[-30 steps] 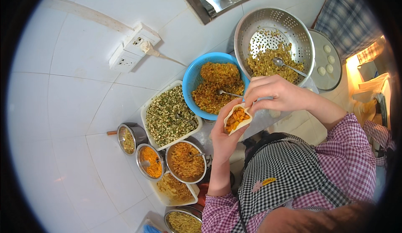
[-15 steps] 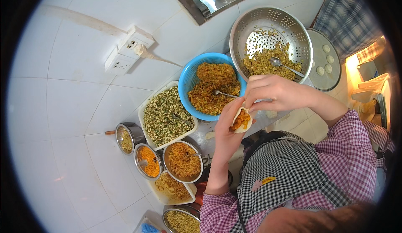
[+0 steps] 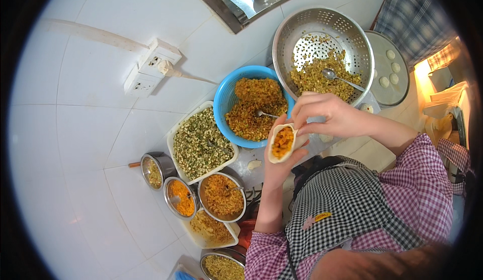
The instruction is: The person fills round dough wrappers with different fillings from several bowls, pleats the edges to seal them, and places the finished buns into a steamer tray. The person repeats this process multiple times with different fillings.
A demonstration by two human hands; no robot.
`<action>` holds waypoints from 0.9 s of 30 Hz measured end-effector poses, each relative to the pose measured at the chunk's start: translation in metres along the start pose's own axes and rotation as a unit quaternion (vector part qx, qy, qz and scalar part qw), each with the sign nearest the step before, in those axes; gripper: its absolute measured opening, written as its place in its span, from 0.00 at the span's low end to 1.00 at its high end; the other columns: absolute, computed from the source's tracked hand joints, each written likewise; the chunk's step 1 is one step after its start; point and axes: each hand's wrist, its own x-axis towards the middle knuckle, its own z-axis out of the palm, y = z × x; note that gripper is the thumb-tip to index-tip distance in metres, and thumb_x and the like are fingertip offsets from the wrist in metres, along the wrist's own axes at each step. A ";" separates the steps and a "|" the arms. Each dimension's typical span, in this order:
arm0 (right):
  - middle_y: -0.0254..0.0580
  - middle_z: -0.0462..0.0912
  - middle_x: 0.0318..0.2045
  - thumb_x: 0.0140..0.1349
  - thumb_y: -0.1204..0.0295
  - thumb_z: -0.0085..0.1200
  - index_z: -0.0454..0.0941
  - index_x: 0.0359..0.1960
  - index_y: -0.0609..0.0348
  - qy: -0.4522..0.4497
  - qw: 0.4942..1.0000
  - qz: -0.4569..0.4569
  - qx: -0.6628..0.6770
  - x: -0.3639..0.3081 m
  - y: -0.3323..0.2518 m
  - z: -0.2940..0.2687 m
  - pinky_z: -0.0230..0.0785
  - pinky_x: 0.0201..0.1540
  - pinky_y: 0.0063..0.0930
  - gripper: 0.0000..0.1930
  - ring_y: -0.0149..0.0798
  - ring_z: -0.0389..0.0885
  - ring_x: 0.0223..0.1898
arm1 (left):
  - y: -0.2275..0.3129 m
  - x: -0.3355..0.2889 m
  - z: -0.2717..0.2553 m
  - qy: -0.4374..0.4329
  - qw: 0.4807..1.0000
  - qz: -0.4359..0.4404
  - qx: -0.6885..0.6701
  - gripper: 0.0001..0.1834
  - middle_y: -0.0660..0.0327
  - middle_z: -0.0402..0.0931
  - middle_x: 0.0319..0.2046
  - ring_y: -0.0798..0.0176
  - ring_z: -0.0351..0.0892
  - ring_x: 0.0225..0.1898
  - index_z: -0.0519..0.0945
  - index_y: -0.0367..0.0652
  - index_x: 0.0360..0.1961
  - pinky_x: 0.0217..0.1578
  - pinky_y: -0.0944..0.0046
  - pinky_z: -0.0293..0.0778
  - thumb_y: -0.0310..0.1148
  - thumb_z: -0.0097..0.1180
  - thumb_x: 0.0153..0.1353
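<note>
A dumpling wrapper [image 3: 274, 152], pale and cupped around orange chopped filling [image 3: 283, 142], lies in my left hand [image 3: 282, 167]. The fingers of that hand curl about its underside. My right hand [image 3: 327, 113] pinches the wrapper's right rim between thumb and fingers. The wrapper's top gapes, so the filling shows. Both hands are just beside a blue plastic basket [image 3: 219, 104] of brown-orange filling, where a spoon [image 3: 266, 114] rests. Beyond my right hand stands a large steel colander [image 3: 364, 43] with yellow-green filling and another spoon [image 3: 342, 80].
A white tub [image 3: 211, 165] of green-and-white filling and steel bowls [image 3: 244, 207] of orange and brown fillings line the tiled wall. Dough pieces sit on a round grey board [image 3: 380, 56] at the far right. A wall socket [image 3: 151, 69] has a plug and cord.
My hands have tipped the wrapper so its opening faces up more and shows more filling. Its rim looks wider. The bowls have shifted slightly in view.
</note>
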 end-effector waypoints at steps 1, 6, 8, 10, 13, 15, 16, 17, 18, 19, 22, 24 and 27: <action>0.40 0.83 0.33 0.58 0.75 0.66 0.82 0.36 0.62 0.003 1.000 0.010 -0.006 -0.002 0.002 0.001 0.74 0.39 0.34 0.07 0.42 0.81 0.35 | -0.005 0.006 -0.005 -0.030 0.997 0.029 0.059 0.47 0.56 0.75 0.60 0.57 0.77 0.60 0.63 0.38 0.71 0.57 0.58 0.79 0.26 0.75 0.52; 0.40 0.83 0.34 0.58 0.75 0.66 0.82 0.36 0.62 -0.048 0.996 0.069 -0.023 -0.006 0.005 -0.001 0.74 0.39 0.34 0.06 0.43 0.81 0.37 | -0.006 0.003 -0.018 -0.054 0.977 0.083 0.191 0.40 0.58 0.75 0.59 0.62 0.78 0.58 0.68 0.37 0.67 0.56 0.61 0.77 0.23 0.74 0.53; 0.41 0.83 0.34 0.58 0.75 0.66 0.82 0.36 0.62 -0.061 0.998 0.022 -0.028 -0.003 0.004 -0.003 0.74 0.40 0.34 0.07 0.43 0.81 0.38 | -0.004 0.004 -0.017 -0.063 0.972 0.087 0.211 0.39 0.58 0.76 0.58 0.64 0.78 0.56 0.68 0.37 0.66 0.55 0.63 0.76 0.22 0.73 0.54; 0.41 0.83 0.34 0.58 0.74 0.66 0.82 0.36 0.62 -0.066 0.997 0.006 -0.029 -0.002 0.002 -0.003 0.74 0.40 0.35 0.07 0.44 0.80 0.38 | -0.002 0.004 -0.015 -0.061 0.973 0.085 0.205 0.37 0.58 0.77 0.57 0.65 0.80 0.54 0.69 0.37 0.66 0.55 0.64 0.76 0.22 0.72 0.55; 0.41 0.83 0.34 0.59 0.74 0.66 0.82 0.36 0.62 -0.064 0.998 0.018 -0.017 -0.001 -0.001 0.000 0.73 0.41 0.35 0.07 0.44 0.80 0.38 | -0.001 0.002 -0.013 -0.037 0.987 0.034 0.152 0.35 0.60 0.79 0.54 0.67 0.80 0.53 0.70 0.37 0.65 0.54 0.66 0.76 0.23 0.71 0.57; 0.41 0.82 0.34 0.59 0.73 0.66 0.82 0.36 0.61 -0.061 0.998 0.020 0.001 -0.001 -0.002 0.003 0.73 0.41 0.36 0.07 0.44 0.80 0.38 | -0.001 0.000 -0.013 -0.026 0.983 0.038 0.179 0.34 0.61 0.80 0.52 0.68 0.80 0.52 0.70 0.36 0.64 0.53 0.67 0.76 0.23 0.71 0.57; 0.41 0.83 0.34 0.59 0.73 0.66 0.82 0.36 0.62 -0.062 0.998 0.013 -0.015 0.000 -0.002 0.004 0.73 0.41 0.36 0.07 0.44 0.80 0.38 | 0.000 -0.001 -0.013 -0.023 0.981 0.040 0.190 0.34 0.61 0.80 0.51 0.68 0.80 0.52 0.70 0.36 0.64 0.52 0.67 0.76 0.24 0.71 0.58; 0.41 0.83 0.34 0.59 0.73 0.66 0.82 0.36 0.62 -0.057 0.998 0.003 -0.027 0.000 -0.002 0.006 0.73 0.42 0.36 0.08 0.44 0.80 0.39 | 0.000 -0.002 -0.014 -0.022 0.981 0.038 0.187 0.34 0.61 0.80 0.52 0.68 0.79 0.52 0.70 0.36 0.64 0.52 0.67 0.76 0.24 0.72 0.57; 0.41 0.83 0.34 0.58 0.73 0.66 0.82 0.36 0.62 -0.056 0.998 -0.003 -0.041 0.000 -0.003 0.007 0.73 0.42 0.36 0.08 0.43 0.80 0.39 | 0.001 -0.003 -0.013 -0.021 0.982 0.035 0.185 0.34 0.61 0.80 0.52 0.69 0.79 0.52 0.70 0.36 0.64 0.52 0.67 0.76 0.24 0.72 0.57; 0.41 0.83 0.34 0.58 0.73 0.66 0.82 0.36 0.62 -0.051 0.998 -0.011 -0.047 0.000 -0.003 0.007 0.73 0.42 0.36 0.08 0.43 0.80 0.39 | 0.002 -0.003 -0.013 -0.022 0.984 0.029 0.177 0.34 0.61 0.79 0.52 0.69 0.79 0.52 0.70 0.36 0.64 0.52 0.66 0.76 0.24 0.72 0.57; 0.41 0.83 0.34 0.58 0.73 0.66 0.82 0.36 0.62 -0.046 0.998 0.003 -0.038 0.001 -0.003 0.009 0.74 0.42 0.36 0.08 0.44 0.80 0.38 | 0.005 -0.005 -0.012 -0.032 0.972 0.060 0.224 0.35 0.60 0.76 0.55 0.67 0.77 0.55 0.70 0.39 0.65 0.54 0.65 0.73 0.23 0.72 0.57; 0.41 0.82 0.34 0.58 0.74 0.66 0.82 0.36 0.62 -0.045 0.998 0.044 0.012 0.001 -0.003 0.009 0.74 0.42 0.36 0.08 0.44 0.80 0.38 | 0.008 -0.005 -0.011 -0.043 0.958 0.095 0.266 0.37 0.60 0.77 0.55 0.65 0.78 0.56 0.69 0.38 0.66 0.56 0.64 0.73 0.24 0.73 0.56; 0.40 0.83 0.34 0.59 0.74 0.66 0.82 0.37 0.62 -0.074 0.996 0.008 -0.040 0.002 -0.003 0.009 0.74 0.41 0.36 0.07 0.43 0.80 0.37 | 0.010 -0.007 -0.010 -0.041 0.959 0.090 0.265 0.39 0.59 0.78 0.56 0.63 0.78 0.58 0.68 0.38 0.67 0.58 0.63 0.72 0.25 0.73 0.55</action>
